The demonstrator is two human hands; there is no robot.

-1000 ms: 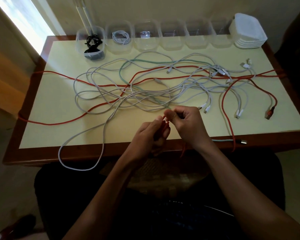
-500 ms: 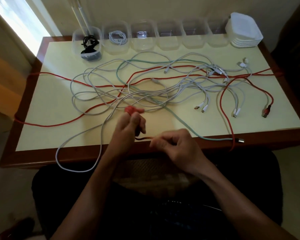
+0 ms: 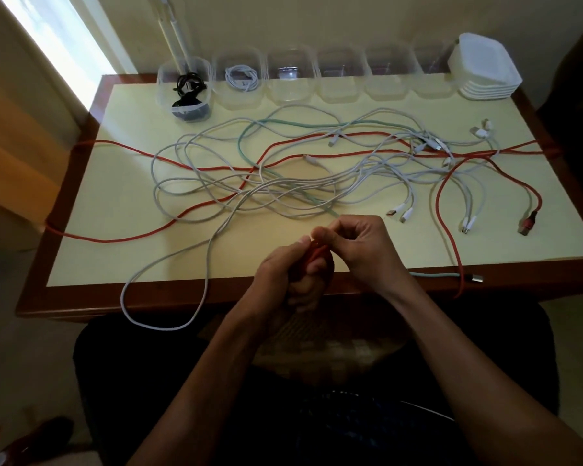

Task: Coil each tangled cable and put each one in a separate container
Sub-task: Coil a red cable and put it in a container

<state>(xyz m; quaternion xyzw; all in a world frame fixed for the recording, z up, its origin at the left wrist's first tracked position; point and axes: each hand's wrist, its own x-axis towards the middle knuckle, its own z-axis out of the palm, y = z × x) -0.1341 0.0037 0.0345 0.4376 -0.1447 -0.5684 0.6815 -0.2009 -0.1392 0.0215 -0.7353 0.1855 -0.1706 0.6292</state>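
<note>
Two hands meet low in the centre of the frame, over the near edge of the table (image 3: 115,250): the left hand (image 3: 290,274) is curled round a small bundle of the red cable (image 3: 216,169), and the right hand (image 3: 360,243) pinches that cable just above it. White cables (image 3: 189,183) and a teal cable (image 3: 283,122) sprawl tangled across the middle. Along the upper edge stand clear containers (image 3: 340,79); the leftmost container (image 3: 184,85) holds a black cable (image 3: 187,85), the next a coiled white cable (image 3: 241,77). Stacked lids (image 3: 485,68) sit at upper right.

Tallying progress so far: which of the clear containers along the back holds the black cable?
The leftmost container, at the window end. It holds the coiled black cable; its neighbour holds a white coil, and the rest hold no cable.
</note>
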